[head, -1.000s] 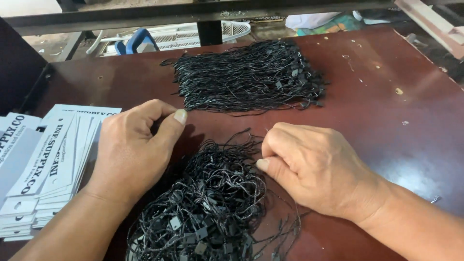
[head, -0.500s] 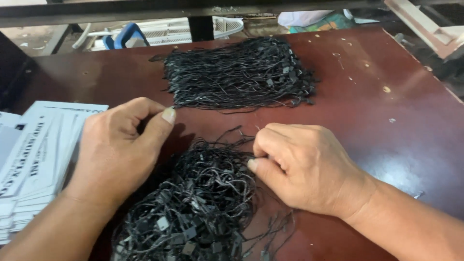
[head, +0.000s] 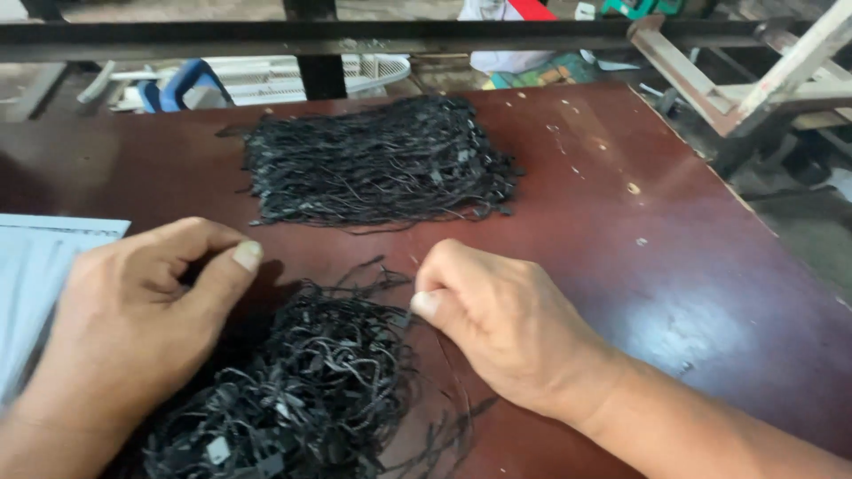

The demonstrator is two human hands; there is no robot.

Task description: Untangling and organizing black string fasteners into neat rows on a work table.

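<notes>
Both hands work the near tangle of black cords (head: pixel 302 390) at the worktop's (head: pixel 621 266) front edge: the right hand (head: pixel 501 324) has its fingers pinched on a strand, the left hand (head: pixel 142 310) curled shut beside it. The neater cord pile (head: pixel 377 160) lies well apart behind, bare room to the right.

Both hands, the left hand (head: pixel 133 328) and the right hand (head: pixel 506 328), are bare, without gloves or rings. The forearms are uncovered, no sleeves showing. Fingernails are short and plain.

The surface (head: pixel 674 293) lies bare toward its right edge; a far pile of black ties (head: pixel 382 160) and a near tangled pile (head: pixel 302 399) block the middle.
</notes>
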